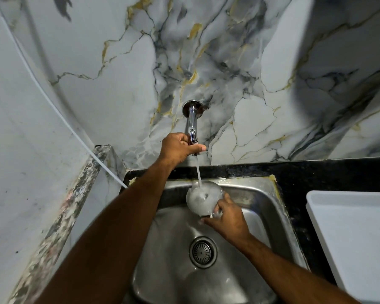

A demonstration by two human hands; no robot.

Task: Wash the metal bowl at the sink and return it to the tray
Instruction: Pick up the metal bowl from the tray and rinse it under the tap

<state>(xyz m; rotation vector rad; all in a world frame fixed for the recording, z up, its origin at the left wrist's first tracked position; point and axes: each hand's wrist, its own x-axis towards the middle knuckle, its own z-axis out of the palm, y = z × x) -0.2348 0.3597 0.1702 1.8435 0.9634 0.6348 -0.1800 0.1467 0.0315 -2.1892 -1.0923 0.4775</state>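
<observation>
Metal bowl (203,199) — gripped at its rim by right hand (227,218), under running tap (192,128). Left hand (179,147) closed around tap. White tray (355,233) — no legible writing.

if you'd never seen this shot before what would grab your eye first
First the thin stream of water at centre frame, falling from the wall tap into the metal bowl, which the right hand holds over the steel sink. The left hand grips the tap's end. Behind them the grey and gold marble-patterned wall fills the upper frame, and a white tray sits on the black counter at right.
</observation>
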